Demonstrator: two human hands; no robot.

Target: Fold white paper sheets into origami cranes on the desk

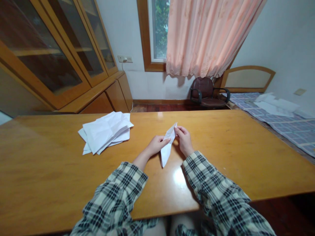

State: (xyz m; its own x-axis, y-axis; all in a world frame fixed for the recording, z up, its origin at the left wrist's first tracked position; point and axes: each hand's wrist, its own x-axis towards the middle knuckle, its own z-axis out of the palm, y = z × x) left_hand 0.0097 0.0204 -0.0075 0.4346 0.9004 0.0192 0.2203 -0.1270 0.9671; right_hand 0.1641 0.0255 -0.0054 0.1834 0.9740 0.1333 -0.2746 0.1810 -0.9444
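Observation:
A folded white paper (166, 149), long and pointed at both ends, is held above the wooden table (221, 150). My left hand (157, 144) pinches its middle from the left. My right hand (184, 140) pinches its upper part from the right. Both hands are closed on the paper. Both sleeves are plaid.
A pile of crumpled white paper sheets (106, 132) lies on the table to the left of my hands. Behind the table stand a wooden cabinet with glass doors (56, 55), a dark office chair (208, 92) under a pink curtain (206, 36), and a bed (283, 121) at right.

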